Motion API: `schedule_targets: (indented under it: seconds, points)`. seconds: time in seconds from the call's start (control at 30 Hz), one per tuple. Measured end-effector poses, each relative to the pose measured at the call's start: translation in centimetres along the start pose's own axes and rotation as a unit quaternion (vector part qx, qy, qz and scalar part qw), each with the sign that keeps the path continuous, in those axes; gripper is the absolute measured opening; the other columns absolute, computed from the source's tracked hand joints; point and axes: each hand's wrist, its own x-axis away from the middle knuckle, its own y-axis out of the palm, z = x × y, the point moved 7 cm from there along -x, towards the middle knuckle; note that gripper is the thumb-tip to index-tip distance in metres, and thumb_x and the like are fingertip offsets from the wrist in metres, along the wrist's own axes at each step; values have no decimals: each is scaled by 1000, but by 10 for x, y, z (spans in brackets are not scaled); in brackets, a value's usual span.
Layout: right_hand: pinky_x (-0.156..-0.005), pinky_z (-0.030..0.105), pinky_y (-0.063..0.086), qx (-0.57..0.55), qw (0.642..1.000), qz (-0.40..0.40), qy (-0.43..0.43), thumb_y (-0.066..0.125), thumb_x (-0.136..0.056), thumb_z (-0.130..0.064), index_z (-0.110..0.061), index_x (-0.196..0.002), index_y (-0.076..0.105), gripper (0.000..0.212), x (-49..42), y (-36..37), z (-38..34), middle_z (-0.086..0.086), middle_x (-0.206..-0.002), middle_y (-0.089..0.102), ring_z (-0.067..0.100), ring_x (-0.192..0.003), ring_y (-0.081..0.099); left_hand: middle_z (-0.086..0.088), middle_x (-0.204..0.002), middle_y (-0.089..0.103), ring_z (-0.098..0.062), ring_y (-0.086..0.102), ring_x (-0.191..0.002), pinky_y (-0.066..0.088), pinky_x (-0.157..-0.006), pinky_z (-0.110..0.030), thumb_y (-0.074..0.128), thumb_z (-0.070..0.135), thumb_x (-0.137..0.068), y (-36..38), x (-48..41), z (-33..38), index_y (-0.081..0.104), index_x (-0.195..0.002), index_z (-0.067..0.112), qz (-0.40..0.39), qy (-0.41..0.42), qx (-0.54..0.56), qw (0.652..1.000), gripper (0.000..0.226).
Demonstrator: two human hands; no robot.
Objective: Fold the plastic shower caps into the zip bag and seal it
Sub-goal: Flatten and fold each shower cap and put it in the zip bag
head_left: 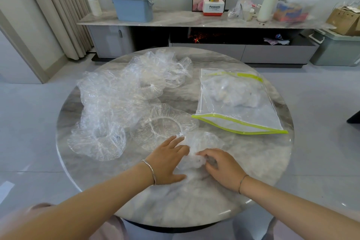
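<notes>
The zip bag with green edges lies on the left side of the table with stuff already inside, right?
Not quite. The head view shows the zip bag lying on the right side of the table, not the left. It does have green edges and stuff already inside.

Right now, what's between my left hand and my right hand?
A crumpled clear plastic shower cap lies between the left hand and right hand, seen in the head view.
</notes>
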Motion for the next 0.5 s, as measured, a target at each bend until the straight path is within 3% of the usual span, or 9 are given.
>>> schedule_targets:
  seconds: [0.1, 0.23, 0.27, 0.37, 0.43, 0.5]
  points:
    - [-78, 20, 46, -104, 994, -13, 41, 55, -84, -7, -20, -90, 65, 18, 4, 0, 4, -8, -87, 67, 5, -86, 61, 10, -86, 64, -17, 63, -92, 27, -94, -22, 71, 39, -68, -8, -3, -9, 53, -104, 23, 58, -35, 82, 994, 43]
    - [-83, 25, 44, -68, 997, -30, 31, 56, -72, -21, -21, -95, 60, 24, 8, -3, 1, -9, -90, 62, 13, -90, 56, 15, -72, 58, -9, 59, -69, 40, -71, -15, 77, 39, -61, -9, -9, -12, 68, -78, 34, 61, -46, 68, 995, 19]
    - [-88, 23, 41, -24, 999, -29, 19, 59, -72, -27, -21, -100, 61, 29, 8, -3, 0, -10, -94, 60, 11, -93, 53, 15, -71, 58, -8, 58, -67, 43, -68, -16, 69, 41, -65, -9, -10, -12, 68, -70, 35, 58, -46, 69, 995, 9]
    - [-90, 14, 30, 50, 999, 22, 2, 62, -73, -53, -19, -98, 63, 43, 5, -8, -2, -10, -96, 59, 3, -92, 49, 13, -72, 60, -10, 57, -70, 33, -69, -16, 42, 46, -78, -9, -14, -8, 64, -64, 29, 46, -53, 98, 993, 31]
    - [-83, 16, 34, 32, 998, 51, 32, 49, -74, -60, -15, -86, 63, 49, 3, -12, 3, -6, -86, 62, 6, -85, 53, 4, -79, 62, -15, 55, -81, 31, -75, -21, 41, 46, -88, -9, -16, -6, 63, -73, 21, 35, -66, 114, 991, 37]
    - [-72, 19, 40, -31, 994, 63, 80, 54, -81, -52, -15, -80, 66, 39, 2, -16, 8, -4, -77, 67, 4, -73, 58, -3, -83, 60, -20, 54, -88, 28, -78, -23, 46, 44, -93, -2, -16, -10, 61, -82, 17, 5, -108, 154, 982, 33]
